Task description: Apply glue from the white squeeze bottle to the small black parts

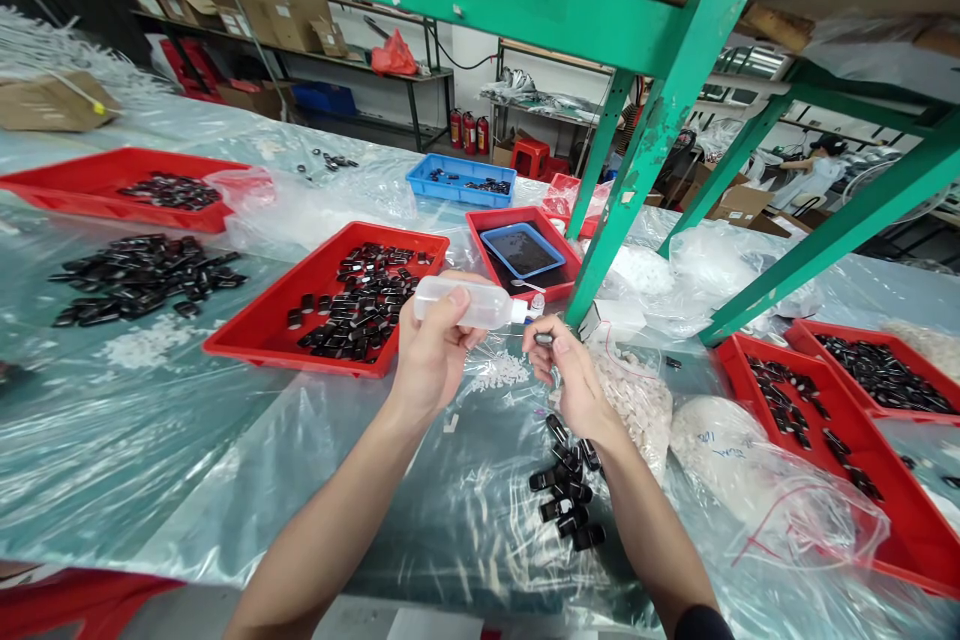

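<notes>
My left hand (439, 340) is wrapped round a translucent squeeze bottle (484, 304), which lies almost level with its nozzle pointing right. Just past the nozzle, my right hand (562, 365) pinches a small black plastic part (544, 339) between its fingers. The nozzle end is close to the right fingertips; whether it touches the part I cannot tell. Below the right hand a loose cluster of black parts (568, 500) lies on the plastic-covered table (465, 520). Small white pieces (499, 372) are scattered on the table beneath the bottle.
A red tray (262, 335) of black parts stands left of my hands. Behind them another red tray (574, 282) holds a blue tray (487, 238). A green post (626, 190) rises close behind my right hand. Plastic bags (720, 450) and more red trays (900, 520) lie right.
</notes>
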A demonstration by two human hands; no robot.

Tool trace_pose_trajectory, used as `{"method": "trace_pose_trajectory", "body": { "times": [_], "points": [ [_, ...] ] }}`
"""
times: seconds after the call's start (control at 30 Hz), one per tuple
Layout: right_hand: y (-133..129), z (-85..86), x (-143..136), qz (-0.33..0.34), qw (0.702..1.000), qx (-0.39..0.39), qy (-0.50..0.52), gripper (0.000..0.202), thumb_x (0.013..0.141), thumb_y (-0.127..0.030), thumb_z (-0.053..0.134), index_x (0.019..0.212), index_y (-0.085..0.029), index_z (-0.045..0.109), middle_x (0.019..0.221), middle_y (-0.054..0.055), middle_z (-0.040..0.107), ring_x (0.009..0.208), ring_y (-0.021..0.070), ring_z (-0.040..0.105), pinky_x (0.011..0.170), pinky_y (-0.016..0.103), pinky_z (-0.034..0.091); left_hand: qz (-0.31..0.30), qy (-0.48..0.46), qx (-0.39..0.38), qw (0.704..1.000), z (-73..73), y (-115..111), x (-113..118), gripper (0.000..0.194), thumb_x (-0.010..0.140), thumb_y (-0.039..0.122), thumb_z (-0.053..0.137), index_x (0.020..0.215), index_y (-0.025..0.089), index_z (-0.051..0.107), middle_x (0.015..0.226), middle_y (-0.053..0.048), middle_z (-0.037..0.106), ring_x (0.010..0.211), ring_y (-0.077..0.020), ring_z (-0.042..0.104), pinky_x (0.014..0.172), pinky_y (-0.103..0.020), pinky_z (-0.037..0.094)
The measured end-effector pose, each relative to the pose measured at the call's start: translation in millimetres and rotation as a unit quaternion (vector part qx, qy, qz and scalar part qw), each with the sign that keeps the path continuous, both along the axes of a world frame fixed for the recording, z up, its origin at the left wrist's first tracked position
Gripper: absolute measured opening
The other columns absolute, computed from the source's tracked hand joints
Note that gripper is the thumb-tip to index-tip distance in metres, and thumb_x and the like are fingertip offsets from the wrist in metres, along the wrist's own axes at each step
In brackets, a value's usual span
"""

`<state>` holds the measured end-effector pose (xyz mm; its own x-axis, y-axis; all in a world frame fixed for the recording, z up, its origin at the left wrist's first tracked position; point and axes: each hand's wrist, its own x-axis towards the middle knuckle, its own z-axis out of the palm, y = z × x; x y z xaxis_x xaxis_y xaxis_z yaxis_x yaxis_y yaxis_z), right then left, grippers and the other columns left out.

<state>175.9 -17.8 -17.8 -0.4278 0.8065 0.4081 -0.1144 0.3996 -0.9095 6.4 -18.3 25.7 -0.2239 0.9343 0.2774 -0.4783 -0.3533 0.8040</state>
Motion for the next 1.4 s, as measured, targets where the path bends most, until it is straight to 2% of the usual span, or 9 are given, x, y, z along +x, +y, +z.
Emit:
{"method": "trace_pose_trajectory", "body": {
  "times": [0.17, 0.4, 0.63, 0.77, 0.9, 0.97, 1.17, 1.4],
  "points": [
    [1.4, -4.0, -0.4, 0.016, 0.999, -0.018, 0.038, 0.028, 0.109, -0.055, 0.048, 0.11, -0.027, 0.052, 0.084, -0.001, 0.037, 0.068, 0.0159, 0.036, 0.058, 0.027, 0.031, 0.0, -0.003, 0.005, 1.0, -0.2, -1.2, -1.0, 0.034, 0.068, 0.049, 0.083, 0.074, 0.017, 0.072, 0.058, 0.0, 0.049, 0.05, -0.0089, 0.035, 0.044, -0.025, 0.027],
    [4.9, -3.9, -0.5, 0.023, 0.997, -0.035, 0.062, 0.044, 0.105, -0.067, 0.041, 0.101, -0.025, 0.053, 0.083, 0.0, 0.034, 0.067, 0.0167, 0.031, 0.056, 0.028, 0.029, -0.001, 0.0, 0.015, 1.0, -0.8, -2.4, -2.0, 0.034, 0.07, 0.05, 0.082, 0.074, 0.017, 0.073, 0.058, 0.0, 0.051, 0.049, -0.0089, 0.036, 0.045, -0.025, 0.028],
    [4.9, 2.1, -2.4, 0.032, 0.996, -0.034, 0.08, 0.037, 0.1, -0.062, 0.059, 0.102, -0.026, 0.049, 0.082, -0.001, 0.037, 0.065, 0.0153, 0.033, 0.052, 0.026, 0.029, 0.002, 0.008, 0.016, 1.0, -0.2, -3.3, -1.9, 0.035, 0.07, 0.05, 0.082, 0.075, 0.017, 0.072, 0.059, 0.0, 0.052, 0.049, -0.0092, 0.037, 0.045, -0.025, 0.028],
    [7.2, 1.0, -3.1, 0.003, 0.998, -0.005, 0.066, 0.034, 0.101, -0.059, 0.06, 0.104, -0.026, 0.051, 0.083, 0.0, 0.043, 0.063, 0.0146, 0.038, 0.05, 0.025, 0.034, 0.007, 0.015, 0.038, 0.999, -0.9, -5.0, -1.9, 0.036, 0.071, 0.051, 0.084, 0.076, 0.018, 0.072, 0.063, -0.001, 0.056, 0.048, -0.0088, 0.04, 0.044, -0.026, 0.029],
    [11.0, 0.3, -2.4, -0.058, 0.994, 0.07, 0.067, 0.025, 0.099, -0.049, 0.067, 0.104, -0.025, 0.062, 0.103, 0.007, 0.055, 0.08, 0.0174, 0.054, 0.055, 0.027, 0.044, 0.02, 0.045, 0.065, 0.997, -0.6, -7.1, -1.4, 0.038, 0.073, 0.054, 0.083, 0.078, 0.018, 0.073, 0.059, 0.0, 0.055, 0.046, -0.0089, 0.041, 0.043, -0.026, 0.029],
    [11.8, 1.9, -1.4, -0.075, 0.99, 0.094, 0.076, 0.019, 0.098, -0.043, 0.071, 0.102, -0.024, 0.067, 0.105, 0.008, 0.058, 0.086, 0.0188, 0.058, 0.059, 0.029, 0.047, 0.03, 0.058, 0.076, 0.995, -0.4, -8.0, -1.1, 0.039, 0.074, 0.055, 0.082, 0.075, 0.018, 0.072, 0.061, -0.001, 0.056, 0.046, -0.0087, 0.041, 0.042, -0.026, 0.029],
    [11.2, 10.6, 4.7, -0.147, 0.978, 0.143, 0.045, 0.011, 0.094, -0.035, 0.074, 0.099, -0.026, 0.073, 0.099, 0.007, 0.063, 0.093, 0.0224, 0.06, 0.067, 0.034, 0.052, 0.041, 0.091, 0.081, 0.992, -6.6, -9.0, -4.5, 0.037, 0.076, 0.054, 0.082, 0.077, 0.018, 0.073, 0.066, -0.002, 0.06, 0.048, -0.009, 0.042, 0.043, -0.026, 0.032],
    [10.9, 15.3, 9.2, -0.168, 0.971, 0.167, 0.012, 0.008, 0.094, -0.031, 0.075, 0.099, -0.026, 0.076, 0.1, 0.006, 0.066, 0.089, 0.0214, 0.061, 0.061, 0.032, 0.051, 0.053, 0.14, 0.084, 0.985, -15.7, -9.2, -9.9, 0.033, 0.08, 0.051, 0.081, 0.089, 0.019, 0.079, 0.077, -0.005, 0.069, 0.054, -0.0126, 0.049, 0.048, -0.028, 0.038]
  ]
}}
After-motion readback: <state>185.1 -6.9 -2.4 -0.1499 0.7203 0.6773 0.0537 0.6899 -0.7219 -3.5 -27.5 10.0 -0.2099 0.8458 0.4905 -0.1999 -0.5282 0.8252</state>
